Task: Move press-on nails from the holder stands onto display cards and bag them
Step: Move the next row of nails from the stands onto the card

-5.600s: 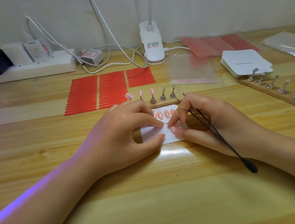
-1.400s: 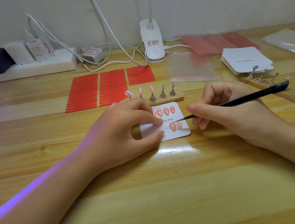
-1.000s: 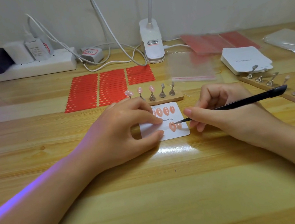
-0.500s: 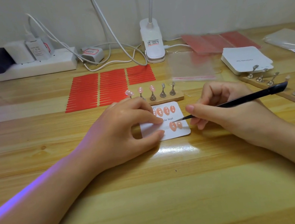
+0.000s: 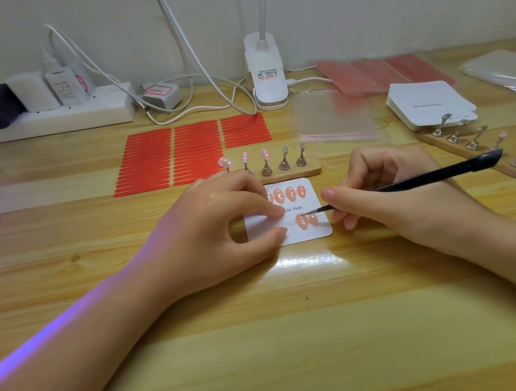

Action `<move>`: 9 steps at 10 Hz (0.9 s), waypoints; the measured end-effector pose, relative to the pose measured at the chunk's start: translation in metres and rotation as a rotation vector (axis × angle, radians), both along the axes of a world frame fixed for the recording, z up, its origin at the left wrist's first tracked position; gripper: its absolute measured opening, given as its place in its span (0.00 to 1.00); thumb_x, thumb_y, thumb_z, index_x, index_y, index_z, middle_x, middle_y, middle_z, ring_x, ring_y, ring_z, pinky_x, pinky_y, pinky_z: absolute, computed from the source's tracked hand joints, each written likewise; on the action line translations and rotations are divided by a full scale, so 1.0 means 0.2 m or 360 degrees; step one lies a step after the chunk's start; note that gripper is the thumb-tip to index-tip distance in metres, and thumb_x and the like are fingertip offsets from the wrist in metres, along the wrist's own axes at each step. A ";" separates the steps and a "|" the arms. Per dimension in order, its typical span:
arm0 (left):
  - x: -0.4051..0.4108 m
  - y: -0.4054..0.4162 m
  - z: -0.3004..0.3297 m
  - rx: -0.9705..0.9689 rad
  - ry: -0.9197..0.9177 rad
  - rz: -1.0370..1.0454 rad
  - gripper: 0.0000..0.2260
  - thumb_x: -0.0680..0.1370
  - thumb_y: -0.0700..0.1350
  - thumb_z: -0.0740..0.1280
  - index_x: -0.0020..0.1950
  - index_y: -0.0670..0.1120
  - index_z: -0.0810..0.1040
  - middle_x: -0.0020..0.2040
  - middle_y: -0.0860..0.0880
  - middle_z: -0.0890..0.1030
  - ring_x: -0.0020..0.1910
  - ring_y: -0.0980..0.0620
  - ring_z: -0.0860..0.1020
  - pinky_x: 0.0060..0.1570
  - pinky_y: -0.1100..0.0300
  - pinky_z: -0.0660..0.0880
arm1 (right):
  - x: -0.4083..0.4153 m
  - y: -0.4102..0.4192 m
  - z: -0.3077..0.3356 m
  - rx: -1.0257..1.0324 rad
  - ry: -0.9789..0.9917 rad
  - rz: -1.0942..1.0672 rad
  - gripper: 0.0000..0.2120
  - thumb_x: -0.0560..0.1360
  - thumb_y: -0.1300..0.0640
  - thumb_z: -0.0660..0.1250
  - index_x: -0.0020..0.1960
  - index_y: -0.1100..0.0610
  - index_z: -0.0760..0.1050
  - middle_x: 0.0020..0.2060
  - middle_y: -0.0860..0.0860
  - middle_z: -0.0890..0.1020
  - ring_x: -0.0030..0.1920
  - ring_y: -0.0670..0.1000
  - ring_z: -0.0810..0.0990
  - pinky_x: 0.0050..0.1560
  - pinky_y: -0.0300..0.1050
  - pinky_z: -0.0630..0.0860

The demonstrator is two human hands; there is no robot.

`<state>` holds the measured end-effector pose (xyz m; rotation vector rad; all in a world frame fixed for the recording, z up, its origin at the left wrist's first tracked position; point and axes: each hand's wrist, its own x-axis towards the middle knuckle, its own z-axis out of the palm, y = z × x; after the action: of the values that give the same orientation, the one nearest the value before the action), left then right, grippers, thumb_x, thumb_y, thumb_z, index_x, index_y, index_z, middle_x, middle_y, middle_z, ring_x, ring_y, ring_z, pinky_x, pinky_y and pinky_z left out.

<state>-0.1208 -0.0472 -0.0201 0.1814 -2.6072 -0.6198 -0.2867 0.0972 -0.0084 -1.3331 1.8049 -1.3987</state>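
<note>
From the head view, a white display card (image 5: 304, 233) lies flat on the wooden table (image 5: 276, 347), carrying glossy peach press-on nails (image 5: 302, 221), their long axes running 12 to 6 o'clock. The left hand (image 5: 215, 234) pins the card with fingertip and thumb. The right hand (image 5: 398, 194) pinches black tweezers (image 5: 419, 180), tip pointing toward 9 o'clock, touching a lower nail. At the card's 12 o'clock stands the holder stand (image 5: 290, 174).
</note>
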 end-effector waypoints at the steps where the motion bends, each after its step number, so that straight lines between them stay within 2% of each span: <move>1: 0.00 0.00 0.00 0.0001 0.0003 -0.0003 0.15 0.71 0.56 0.65 0.48 0.47 0.83 0.45 0.54 0.78 0.45 0.54 0.76 0.44 0.45 0.73 | 0.00 0.00 0.00 -0.0007 -0.0030 -0.0002 0.12 0.70 0.61 0.71 0.32 0.58 0.71 0.30 0.55 0.83 0.29 0.47 0.82 0.32 0.34 0.76; 2: 0.00 0.00 0.00 0.0004 0.0002 -0.0003 0.15 0.71 0.55 0.65 0.48 0.47 0.83 0.45 0.54 0.78 0.45 0.54 0.77 0.43 0.45 0.73 | 0.00 0.00 0.00 -0.0033 -0.0124 -0.0017 0.11 0.69 0.61 0.71 0.32 0.60 0.71 0.29 0.55 0.83 0.28 0.47 0.81 0.31 0.33 0.76; 5: 0.00 0.00 0.00 0.0019 0.0010 0.0003 0.16 0.71 0.55 0.65 0.48 0.47 0.84 0.45 0.54 0.78 0.45 0.54 0.76 0.44 0.45 0.73 | 0.00 0.00 0.00 -0.0003 -0.0036 0.0013 0.12 0.70 0.63 0.71 0.32 0.59 0.71 0.29 0.54 0.83 0.28 0.46 0.81 0.31 0.35 0.76; 7: 0.00 0.00 0.00 -0.0057 0.0016 -0.0020 0.15 0.72 0.54 0.65 0.47 0.47 0.83 0.44 0.53 0.79 0.44 0.53 0.77 0.42 0.45 0.73 | 0.01 0.01 0.01 0.0005 -0.0061 0.0022 0.11 0.69 0.59 0.72 0.32 0.57 0.71 0.29 0.54 0.83 0.28 0.47 0.81 0.30 0.37 0.77; 9: 0.00 0.01 0.00 -0.0305 0.0059 -0.0003 0.12 0.73 0.53 0.66 0.47 0.48 0.83 0.44 0.54 0.81 0.43 0.54 0.76 0.40 0.52 0.71 | 0.00 0.00 0.02 -0.0276 -0.0596 -0.0101 0.07 0.57 0.48 0.73 0.29 0.50 0.78 0.26 0.51 0.81 0.28 0.47 0.80 0.30 0.35 0.76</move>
<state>-0.1199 -0.0450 -0.0201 0.1060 -2.6122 -0.3668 -0.2876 0.0974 -0.0042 -1.0137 1.5161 -1.7396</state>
